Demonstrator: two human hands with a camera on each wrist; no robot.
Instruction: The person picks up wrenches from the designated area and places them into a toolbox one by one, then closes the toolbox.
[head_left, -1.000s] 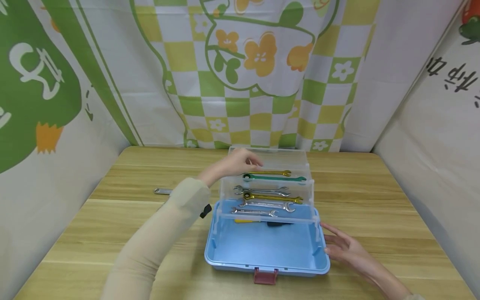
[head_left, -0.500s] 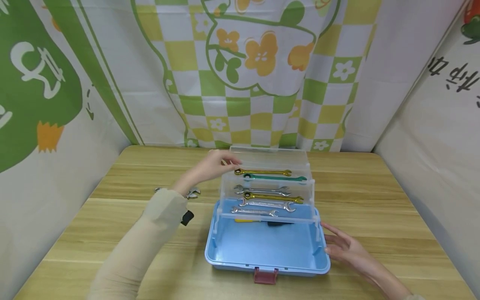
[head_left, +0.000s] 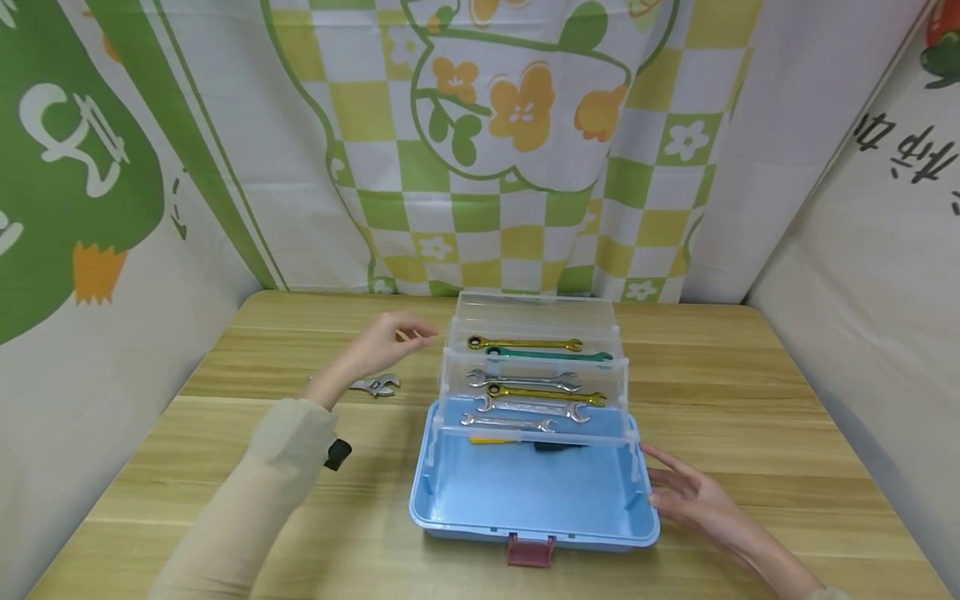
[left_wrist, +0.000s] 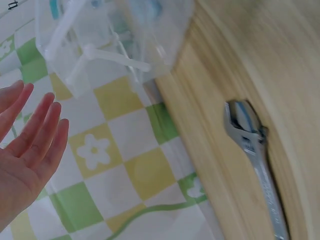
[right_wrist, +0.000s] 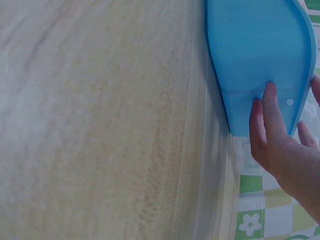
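My left hand (head_left: 390, 340) hovers left of the clear trays, its fingers relaxed and holding nothing; the left wrist view shows the left hand (left_wrist: 30, 150) with fingers extended. Below it on the table lies a silver adjustable wrench (left_wrist: 260, 160), partly hidden by the wrist in the head view. My right hand (head_left: 693, 497) rests against the right side of a blue toolbox (head_left: 532, 492), fingers fairly straight on its outer wall (right_wrist: 260, 50). Stepped clear trays (head_left: 536, 312) hold several wrenches, among them a gold wrench (head_left: 525, 343) and a green wrench (head_left: 551, 356).
Under the lowest tray, a yellow handle (head_left: 493, 441) and a black piece (head_left: 557, 447) show inside the toolbox. A dark red latch (head_left: 530, 551) hangs at its front. A patterned curtain (head_left: 517, 225) stands behind the wooden table (head_left: 750, 400).
My left hand has drawn back leftward from the upper tray, where a gold wrench now shows fully. The adjustable wrench's head has come into sight. My right hand has stayed put.
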